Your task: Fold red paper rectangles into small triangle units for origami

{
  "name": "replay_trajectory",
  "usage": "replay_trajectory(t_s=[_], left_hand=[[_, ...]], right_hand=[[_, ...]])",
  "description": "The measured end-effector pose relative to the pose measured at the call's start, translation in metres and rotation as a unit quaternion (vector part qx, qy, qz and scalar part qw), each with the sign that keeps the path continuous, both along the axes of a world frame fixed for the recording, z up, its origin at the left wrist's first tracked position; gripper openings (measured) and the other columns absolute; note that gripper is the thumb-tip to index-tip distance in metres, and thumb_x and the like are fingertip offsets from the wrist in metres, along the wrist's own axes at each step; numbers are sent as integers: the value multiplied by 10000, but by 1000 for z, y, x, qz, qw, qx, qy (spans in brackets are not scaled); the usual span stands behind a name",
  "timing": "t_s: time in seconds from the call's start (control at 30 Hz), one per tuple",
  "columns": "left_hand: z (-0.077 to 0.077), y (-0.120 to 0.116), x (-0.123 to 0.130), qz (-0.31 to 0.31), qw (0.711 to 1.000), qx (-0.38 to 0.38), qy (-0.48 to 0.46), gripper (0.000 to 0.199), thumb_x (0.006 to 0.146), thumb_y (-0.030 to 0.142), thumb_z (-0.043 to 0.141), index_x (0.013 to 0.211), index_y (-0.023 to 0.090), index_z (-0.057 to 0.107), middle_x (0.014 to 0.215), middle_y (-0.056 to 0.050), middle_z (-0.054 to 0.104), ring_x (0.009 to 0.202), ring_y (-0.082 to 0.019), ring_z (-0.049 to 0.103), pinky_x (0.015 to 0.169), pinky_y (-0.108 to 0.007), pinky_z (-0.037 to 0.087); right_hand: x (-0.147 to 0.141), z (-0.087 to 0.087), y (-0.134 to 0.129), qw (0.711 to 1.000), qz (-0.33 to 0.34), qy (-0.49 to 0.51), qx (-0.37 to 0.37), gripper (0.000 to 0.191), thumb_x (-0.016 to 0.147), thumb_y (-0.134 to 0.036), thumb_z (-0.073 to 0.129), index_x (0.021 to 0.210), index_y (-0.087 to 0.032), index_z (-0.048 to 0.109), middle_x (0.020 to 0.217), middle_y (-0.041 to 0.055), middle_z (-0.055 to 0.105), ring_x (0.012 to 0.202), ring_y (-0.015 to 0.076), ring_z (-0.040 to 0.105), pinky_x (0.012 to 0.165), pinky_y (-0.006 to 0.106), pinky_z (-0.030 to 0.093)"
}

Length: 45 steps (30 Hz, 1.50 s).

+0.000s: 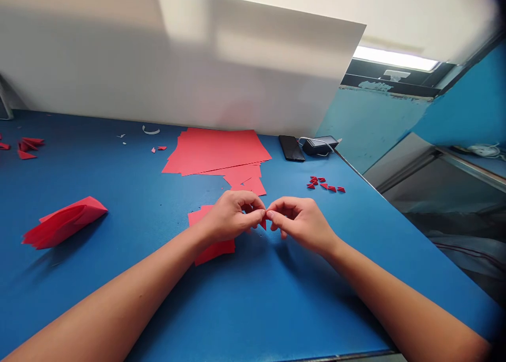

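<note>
My left hand (239,213) and my right hand (302,221) meet fingertip to fingertip above the blue table, both closed in a pinch. Between them is a small folded piece of red paper (263,224), mostly covered by the fingers; its lower tip points down. Beneath my left hand and wrist lie red paper squares (215,252), partly hidden. Just beyond the hands, cut red paper pieces (255,185) stick out from under a stack of large red sheets (221,150).
Several tiny folded red triangles (324,185) lie to the right. A black phone (291,148) and a dark device with a white cable (318,147) are behind them. Folded red paper (67,222) stands at left, with red pieces (28,147) farther back. A white board (237,72) borders the table (253,309).
</note>
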<state>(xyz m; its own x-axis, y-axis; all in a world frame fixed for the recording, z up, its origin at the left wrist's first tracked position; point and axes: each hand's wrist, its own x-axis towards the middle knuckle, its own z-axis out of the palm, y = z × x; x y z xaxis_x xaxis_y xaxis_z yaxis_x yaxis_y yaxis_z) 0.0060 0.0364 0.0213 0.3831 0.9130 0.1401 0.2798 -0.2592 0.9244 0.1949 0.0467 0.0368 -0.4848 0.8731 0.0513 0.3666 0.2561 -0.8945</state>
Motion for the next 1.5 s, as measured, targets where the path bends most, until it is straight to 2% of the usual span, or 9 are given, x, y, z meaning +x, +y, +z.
replay_trajectory(t_s=[0.2, 0.47, 0.87, 1.1, 1.27, 1.5], left_hand=[[1, -1, 1, -10, 998, -48, -33, 157, 830, 267, 558, 800, 132, 632, 734, -45, 672, 625, -139, 647, 497, -208, 514], [0, 0, 0, -19, 999, -45, -22, 162, 837, 270, 553, 812, 135, 639, 753, -47, 680, 634, -141, 651, 499, -204, 507], [1, 0, -2, -22, 998, -59, -2, 210, 865, 311, 534, 836, 135, 645, 758, -47, 687, 570, -124, 629, 516, -218, 504], [-2, 0, -1, -20, 998, -53, -6, 219, 852, 337, 550, 824, 139, 641, 735, -42, 682, 554, -121, 616, 491, -213, 501], [1, -2, 1, -6, 1000, -26, -5, 156, 833, 273, 556, 777, 143, 622, 673, -19, 659, 545, -108, 595, 493, -197, 482], [1, -1, 3, -3, 1000, -19, -24, 141, 845, 237, 529, 780, 139, 608, 705, -24, 643, 638, -118, 611, 537, -193, 486]], right_hand=[[1, -2, 2, 1000, 9, -17, 19, 157, 839, -283, 585, 786, -164, 672, 617, 4, 641, 477, 115, 579, 454, 218, 477], [4, -4, 2, 995, 34, -44, 85, 151, 852, -235, 558, 787, -167, 676, 620, -4, 644, 477, 106, 590, 468, 208, 463], [3, -2, 1, 999, 29, -24, 34, 159, 849, -251, 549, 749, -163, 636, 593, -9, 623, 475, 110, 597, 443, 197, 475], [3, -5, 2, 998, 36, -36, 43, 159, 854, -250, 544, 754, -170, 639, 604, -8, 632, 469, 112, 597, 447, 205, 466], [3, -5, 1, 997, 42, -35, 47, 163, 855, -262, 541, 759, -170, 636, 619, -4, 636, 475, 114, 602, 456, 211, 475], [1, -1, 0, 999, 27, -2, -17, 154, 842, -279, 553, 767, -163, 621, 618, 2, 635, 488, 115, 599, 461, 213, 497]])
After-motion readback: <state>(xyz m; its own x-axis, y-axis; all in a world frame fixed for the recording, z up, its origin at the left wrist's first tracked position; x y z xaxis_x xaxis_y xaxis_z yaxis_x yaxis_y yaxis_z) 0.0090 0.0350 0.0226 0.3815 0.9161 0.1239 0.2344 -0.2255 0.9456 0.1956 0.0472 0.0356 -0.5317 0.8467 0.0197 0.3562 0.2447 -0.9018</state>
